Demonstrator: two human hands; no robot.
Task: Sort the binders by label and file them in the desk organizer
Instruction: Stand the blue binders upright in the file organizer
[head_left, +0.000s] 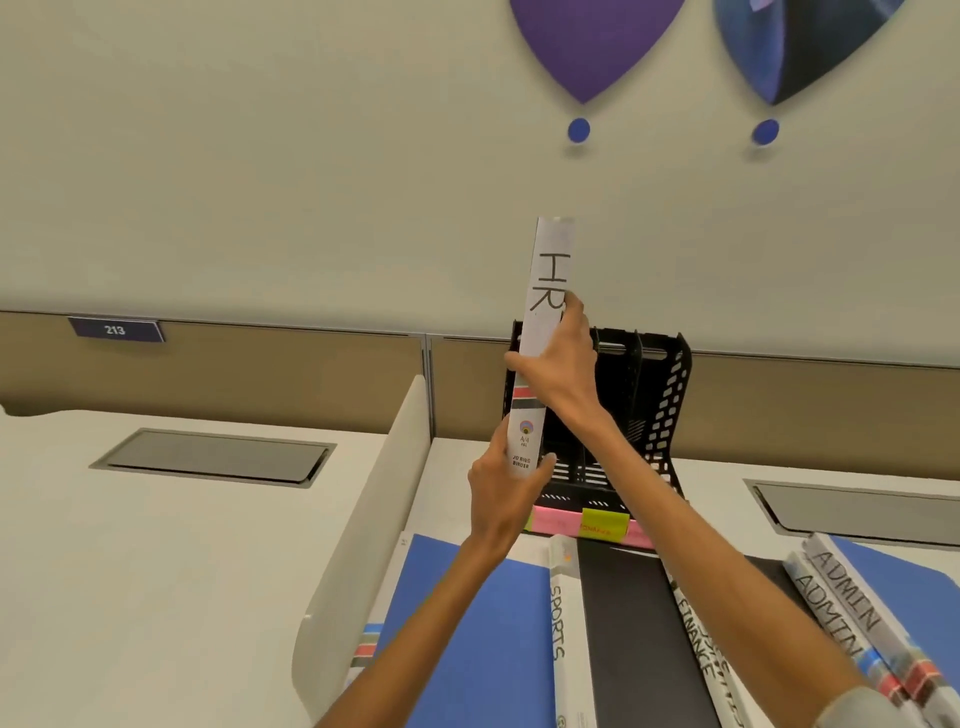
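A binder with a white spine marked HR stands upright at the left end of the black mesh desk organizer. My right hand grips the spine at mid-height. My left hand grips its lower end, near the "ring binder" print. The organizer's compartments to the right hold nothing that I can see. Pink and yellow sticky labels run along its front edge. Whether the binder's foot sits inside the left slot is hidden by my hands.
Flat on the desk in front lie a blue SPORTS binder, a black FINANCE binder and two ADMIN binders. A white curved divider stands to the left. Grey cable hatches are set into both desks.
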